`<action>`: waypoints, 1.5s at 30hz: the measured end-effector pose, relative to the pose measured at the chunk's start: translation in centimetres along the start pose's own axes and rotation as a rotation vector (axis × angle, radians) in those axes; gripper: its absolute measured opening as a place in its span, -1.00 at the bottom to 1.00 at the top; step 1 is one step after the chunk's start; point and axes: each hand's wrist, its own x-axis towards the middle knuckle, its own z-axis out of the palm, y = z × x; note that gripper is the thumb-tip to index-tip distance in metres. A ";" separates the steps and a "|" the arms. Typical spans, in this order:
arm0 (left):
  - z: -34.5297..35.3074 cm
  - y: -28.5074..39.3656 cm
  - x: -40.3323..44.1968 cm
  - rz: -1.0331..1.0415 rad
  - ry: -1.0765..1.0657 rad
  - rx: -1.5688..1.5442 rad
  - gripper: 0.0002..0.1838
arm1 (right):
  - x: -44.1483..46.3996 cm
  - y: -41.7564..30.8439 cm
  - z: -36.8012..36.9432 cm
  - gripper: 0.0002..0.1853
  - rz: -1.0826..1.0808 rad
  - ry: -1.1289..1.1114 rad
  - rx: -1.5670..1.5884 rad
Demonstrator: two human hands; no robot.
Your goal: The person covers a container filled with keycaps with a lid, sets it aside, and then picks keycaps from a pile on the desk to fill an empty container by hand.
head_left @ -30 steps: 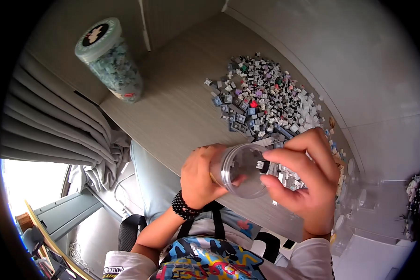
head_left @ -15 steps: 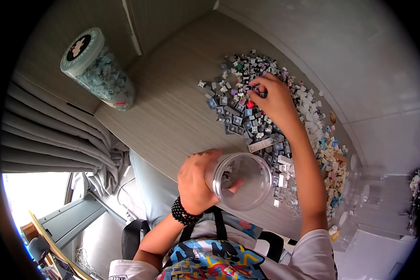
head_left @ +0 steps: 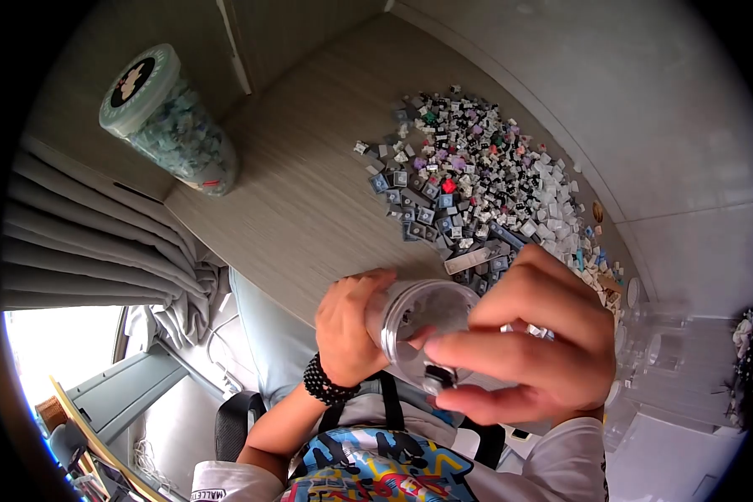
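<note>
A clear plastic jar (head_left: 396, 322) is tilted with its round mouth facing up, and my left hand (head_left: 351, 326) is wrapped around its side. A few small dark-and-white pieces show inside it. Over the mouth, my right hand (head_left: 535, 343) has its thumb and fingertips around a small black-and-clear piece (head_left: 437, 376), possibly a keyboard switch. Behind the hands spreads a large pile of small pieces (head_left: 494, 159) in black, white and purple, with grey keycaps (head_left: 418, 213) along its left side. A long pale bar-shaped keycap (head_left: 468, 260) lies near the jar.
A tall lidded jar (head_left: 171, 125) full of blue-green pieces stands at the table's far left. Several clear empty containers (head_left: 665, 347) sit at the right by the wall. A grey curtain (head_left: 100, 251) hangs on the left, beside the wooden table (head_left: 293, 184).
My right hand has come from the pile toward me and now hovers over the jar mouth, with a small black-and-clear piece at its fingertips. My left hand still holds the jar.
</note>
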 end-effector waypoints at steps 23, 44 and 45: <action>-0.5 1.3 0.7 -0.013 0.011 0.038 -0.20 | -0.5 18.4 4.1 -0.76 0.445 0.002 -0.209; -0.5 0.9 0.3 -0.080 -0.042 -0.023 -0.18 | -2.2 1.7 1.2 -0.58 0.016 0.171 0.197; -0.6 0.7 0.3 -0.061 -0.041 -0.028 -0.17 | -2.5 1.4 1.4 -0.53 0.039 0.196 0.173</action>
